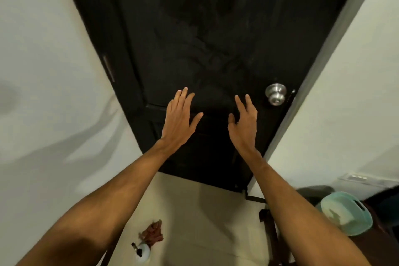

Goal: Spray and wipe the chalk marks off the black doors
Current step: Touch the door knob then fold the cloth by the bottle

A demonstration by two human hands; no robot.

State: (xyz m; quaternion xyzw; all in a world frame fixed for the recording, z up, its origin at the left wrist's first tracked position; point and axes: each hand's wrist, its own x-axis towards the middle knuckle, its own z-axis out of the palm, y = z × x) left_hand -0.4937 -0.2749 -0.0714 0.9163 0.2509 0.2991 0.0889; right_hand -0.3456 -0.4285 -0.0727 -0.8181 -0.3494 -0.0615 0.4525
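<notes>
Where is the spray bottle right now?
The spray bottle lies on the floor at the lower left of the head view, right beside the brown rag and in front of the black door.

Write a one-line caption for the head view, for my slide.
Open left hand and right hand raised before the black door; brown cloth and spray bottle lie on the floor.

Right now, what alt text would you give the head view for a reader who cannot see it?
The left hand and right hand are raised, empty, fingers straight, before a black door with faint grey smears. A silver doorknob is to their right; a spray bottle and brown rag lie on the floor below.
</notes>
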